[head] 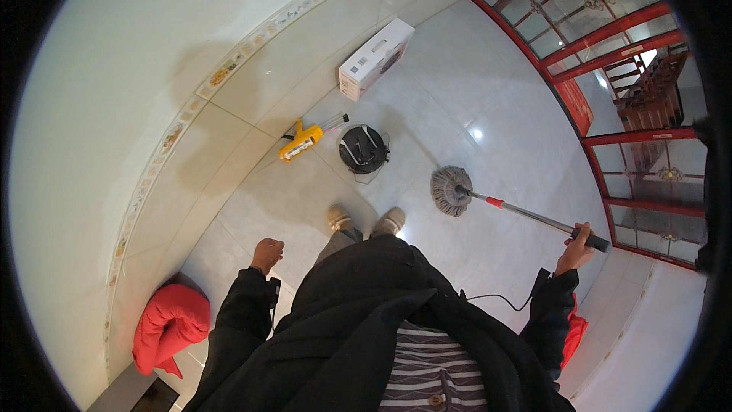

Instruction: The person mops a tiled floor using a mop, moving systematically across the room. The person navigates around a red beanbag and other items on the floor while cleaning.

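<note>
My right hand (pixel 576 249) grips the dark end of a mop's metal handle (pixel 532 214), which has a red collar. The grey string mop head (pixel 451 190) rests on the tiled floor, ahead and to the right of my feet. My left hand (pixel 267 254) hangs at my left side, fingers curled, with no object visible in it. Ahead of my feet stands a round black container (pixel 363 149) with metal wire parts around it. Just left of it lies a yellow tool (pixel 301 142) with a rod and a black trigger-like part, near the wall.
A white cardboard box (pixel 374 57) stands by the tiled wall ahead. Red-framed glass doors (pixel 597 140) line the right side. Red padded fabric (pixel 174 320) lies at the lower left. A black cable (pixel 497 296) hangs from my right sleeve.
</note>
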`<action>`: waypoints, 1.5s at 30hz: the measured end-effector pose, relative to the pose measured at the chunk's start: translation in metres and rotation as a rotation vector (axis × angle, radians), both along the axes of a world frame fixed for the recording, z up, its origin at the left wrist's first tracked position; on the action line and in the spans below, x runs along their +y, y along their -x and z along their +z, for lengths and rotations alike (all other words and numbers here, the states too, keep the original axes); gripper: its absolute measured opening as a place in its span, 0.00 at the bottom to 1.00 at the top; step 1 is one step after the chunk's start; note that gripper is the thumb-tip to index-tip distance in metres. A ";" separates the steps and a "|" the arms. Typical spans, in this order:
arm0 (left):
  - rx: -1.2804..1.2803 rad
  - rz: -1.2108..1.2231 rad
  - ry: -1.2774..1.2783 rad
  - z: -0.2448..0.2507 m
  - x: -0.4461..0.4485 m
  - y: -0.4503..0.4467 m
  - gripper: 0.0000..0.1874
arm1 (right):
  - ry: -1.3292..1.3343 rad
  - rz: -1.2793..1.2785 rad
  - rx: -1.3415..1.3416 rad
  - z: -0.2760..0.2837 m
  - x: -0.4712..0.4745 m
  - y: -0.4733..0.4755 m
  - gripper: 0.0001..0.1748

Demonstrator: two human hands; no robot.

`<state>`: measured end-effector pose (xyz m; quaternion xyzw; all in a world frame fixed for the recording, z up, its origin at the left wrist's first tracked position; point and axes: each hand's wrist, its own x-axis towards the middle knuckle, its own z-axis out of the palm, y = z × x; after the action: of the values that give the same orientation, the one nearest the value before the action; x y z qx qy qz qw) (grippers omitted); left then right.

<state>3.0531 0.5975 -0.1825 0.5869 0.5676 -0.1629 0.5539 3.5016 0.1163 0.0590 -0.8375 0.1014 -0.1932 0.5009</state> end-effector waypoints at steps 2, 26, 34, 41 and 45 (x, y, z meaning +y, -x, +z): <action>-0.001 0.005 -0.003 0.000 -0.001 0.000 0.16 | 0.029 0.006 -0.004 0.001 0.002 0.000 0.19; -0.013 -0.020 -0.025 -0.002 -0.007 0.003 0.15 | -0.018 -0.002 -0.042 -0.006 0.003 0.007 0.17; -0.032 -0.118 -0.065 -0.001 -0.002 0.001 0.16 | -0.039 0.004 0.013 -0.007 -0.008 0.018 0.14; -0.039 -0.086 -0.044 -0.001 0.002 -0.004 0.15 | -0.054 -0.036 0.024 -0.009 -0.011 0.027 0.13; -0.065 -0.579 -0.197 -0.009 0.013 -0.001 0.14 | -0.092 -0.019 0.007 -0.009 -0.010 0.030 0.12</action>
<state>3.0541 0.6104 -0.1911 0.7800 0.3719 -0.2393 0.4428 3.4717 0.1063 0.0495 -0.8134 0.1198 -0.1900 0.5366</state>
